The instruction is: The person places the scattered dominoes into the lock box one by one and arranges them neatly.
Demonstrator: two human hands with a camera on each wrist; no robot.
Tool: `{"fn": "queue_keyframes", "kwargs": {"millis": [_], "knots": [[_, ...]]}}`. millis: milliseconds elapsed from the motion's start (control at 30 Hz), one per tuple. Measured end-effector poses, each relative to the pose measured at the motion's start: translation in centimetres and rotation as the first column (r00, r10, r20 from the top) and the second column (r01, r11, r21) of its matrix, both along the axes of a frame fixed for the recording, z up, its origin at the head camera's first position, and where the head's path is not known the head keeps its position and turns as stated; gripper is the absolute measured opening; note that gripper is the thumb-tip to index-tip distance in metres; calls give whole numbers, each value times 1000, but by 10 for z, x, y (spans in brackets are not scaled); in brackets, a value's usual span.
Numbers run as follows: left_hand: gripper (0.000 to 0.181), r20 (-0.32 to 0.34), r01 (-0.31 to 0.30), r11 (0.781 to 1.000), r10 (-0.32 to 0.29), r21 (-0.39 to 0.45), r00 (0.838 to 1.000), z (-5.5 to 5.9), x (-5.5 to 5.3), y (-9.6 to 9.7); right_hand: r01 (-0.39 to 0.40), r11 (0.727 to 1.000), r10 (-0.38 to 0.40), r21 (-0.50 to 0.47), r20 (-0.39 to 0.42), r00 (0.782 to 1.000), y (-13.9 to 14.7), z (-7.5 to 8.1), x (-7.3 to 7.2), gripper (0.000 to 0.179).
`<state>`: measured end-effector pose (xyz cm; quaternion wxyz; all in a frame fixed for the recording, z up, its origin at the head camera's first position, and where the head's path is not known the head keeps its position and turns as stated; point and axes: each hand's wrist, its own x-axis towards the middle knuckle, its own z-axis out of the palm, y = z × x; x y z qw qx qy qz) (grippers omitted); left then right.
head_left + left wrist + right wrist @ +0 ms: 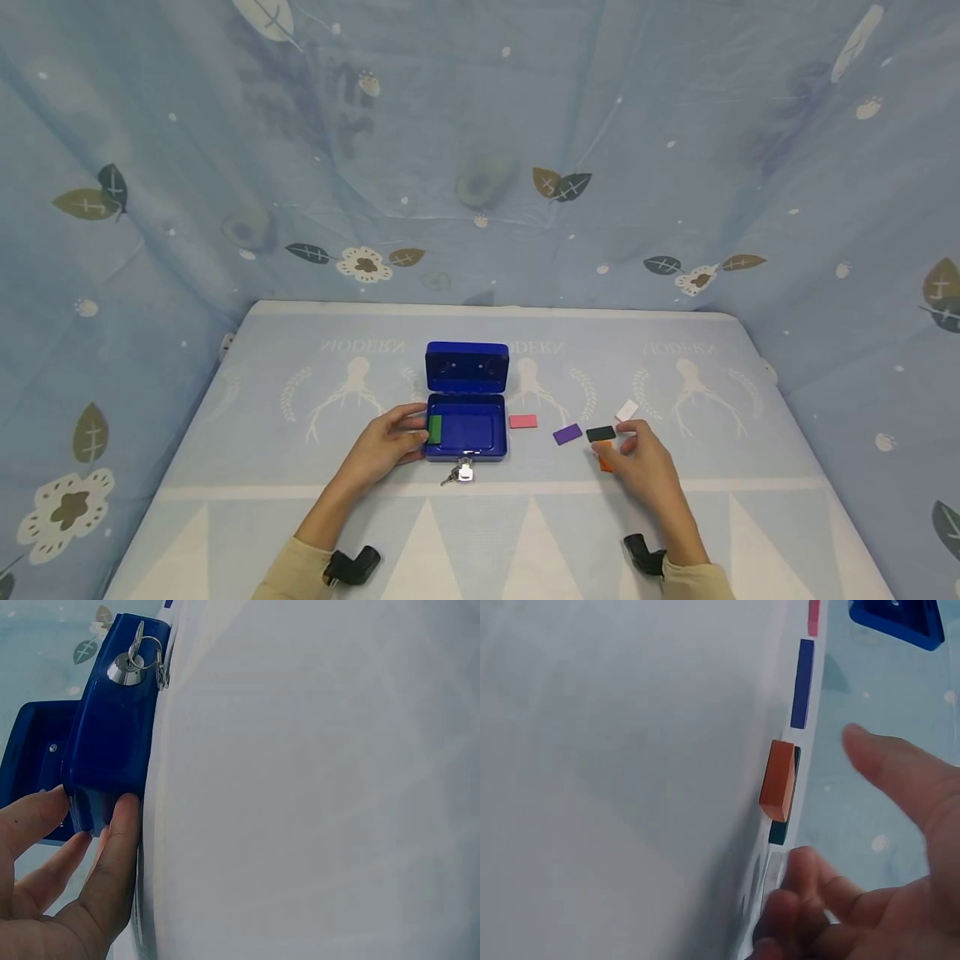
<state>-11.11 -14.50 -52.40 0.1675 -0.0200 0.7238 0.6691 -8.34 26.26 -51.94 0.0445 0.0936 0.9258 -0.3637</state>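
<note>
An open blue cash box (468,457) stands on the table, its lid raised at the back. A green block (435,429) lies inside, along the left wall. My left hand (386,446) holds the box's left side, thumb at the rim and other fingertips against the side wall (67,900). To the right, my right hand (641,462) hovers over an orange block (606,467), thumb and fingers spread apart around it. The right wrist view shows a gap between the thumb and the orange block (778,780). A black block (600,433) lies just behind it; a white block (627,410) is near the fingertips.
A pink block (523,422) lies just right of the box, then a purple block (567,434). Keys (450,477) hang from the lock (465,471) on the box front. Blue patterned cloth (480,167) surrounds the table.
</note>
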Motion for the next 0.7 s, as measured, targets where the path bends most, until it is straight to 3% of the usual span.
{"fn": "queue_keyframes", "kwargs": {"millis": [433,700], "knots": [[51,7,7,1000,-7,4,1000,-1,-1,-1,10,990,-12,139,11,1000,-10,-6,-7,62],[51,6,5,1000,-5,14,1000,1,-1,0,25,989,-25,145,1,1000,-13,-4,-7,56]]}}
